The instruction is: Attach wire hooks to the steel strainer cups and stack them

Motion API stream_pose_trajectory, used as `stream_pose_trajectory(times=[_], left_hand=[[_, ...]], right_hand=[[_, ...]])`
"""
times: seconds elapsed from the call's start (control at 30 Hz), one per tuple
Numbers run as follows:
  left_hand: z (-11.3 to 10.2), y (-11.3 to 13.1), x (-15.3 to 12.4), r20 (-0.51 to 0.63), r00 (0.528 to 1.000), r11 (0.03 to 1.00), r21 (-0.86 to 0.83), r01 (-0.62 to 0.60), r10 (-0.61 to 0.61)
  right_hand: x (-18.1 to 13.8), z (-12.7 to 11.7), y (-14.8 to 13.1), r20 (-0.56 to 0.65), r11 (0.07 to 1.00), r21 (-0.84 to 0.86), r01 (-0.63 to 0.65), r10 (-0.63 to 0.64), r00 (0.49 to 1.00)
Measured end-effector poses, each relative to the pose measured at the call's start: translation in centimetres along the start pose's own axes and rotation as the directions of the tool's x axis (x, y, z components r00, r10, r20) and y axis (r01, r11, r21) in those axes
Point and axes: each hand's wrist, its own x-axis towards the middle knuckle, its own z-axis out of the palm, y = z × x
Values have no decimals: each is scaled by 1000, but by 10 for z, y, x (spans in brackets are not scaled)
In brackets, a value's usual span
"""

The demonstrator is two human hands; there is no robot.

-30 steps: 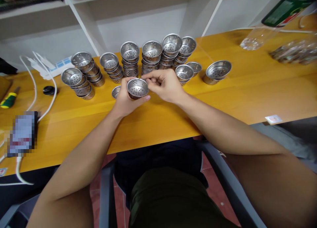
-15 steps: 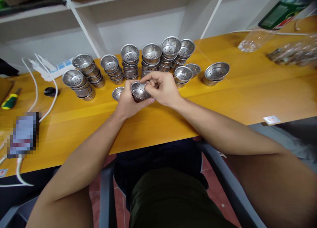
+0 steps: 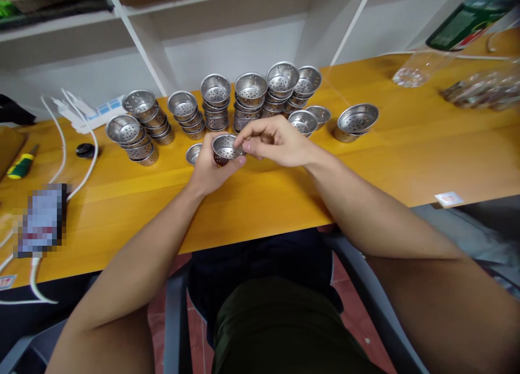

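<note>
My left hand [image 3: 210, 168] is wrapped round a small perforated metal strainer basket [image 3: 223, 146], holding it a little above the table with its mouth facing up. At the basket's right rim, the thumb and forefinger of my right hand [image 3: 270, 141] come together in a pinch; whether they grip the rim or something small is hidden. Just left of the held basket, a shallow metal cup [image 3: 194, 154] sits partly behind my left hand. Behind both hands stand several stacks of like strainer baskets [image 3: 215, 92], and two nested ones [image 3: 355, 122] stand apart on the right.
On the wooden table [image 3: 264, 201] at left lie a phone [image 3: 43, 220] with white cables, a screwdriver [image 3: 22, 165] and a black round cap [image 3: 85, 150]. At right are a plastic bottle [image 3: 450, 38] and a clear bag [image 3: 483, 90]. White shelving [image 3: 231, 38] backs the table.
My right hand has drawn back a little to the right, its fingers moving from over the basket's inside to its rim. The left hand keeps its hold, with the basket tilted slightly differently.
</note>
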Motion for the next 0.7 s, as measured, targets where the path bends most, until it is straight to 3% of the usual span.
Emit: stream_pose_trajectory(times=[0.07,0.13,0.3,0.7], left_hand=[[-1,-1,-1,31,999,1000,-18,17,-17],[-1,-1,-1,56,998,999,-48,4,-1],[1,-3,-3,63,996,998,-38,-59,61],[-5,1,-1,65,996,996,65,-65,61]], right_hand=[[-1,-10,-2,118,998,68,-14,5,993],[-2,-13,-3,159,993,109,-35,17,987],[-5,-6,-5,79,994,88,-58,51,996],[-10,1,-15,17,990,-119,-68,71,997]])
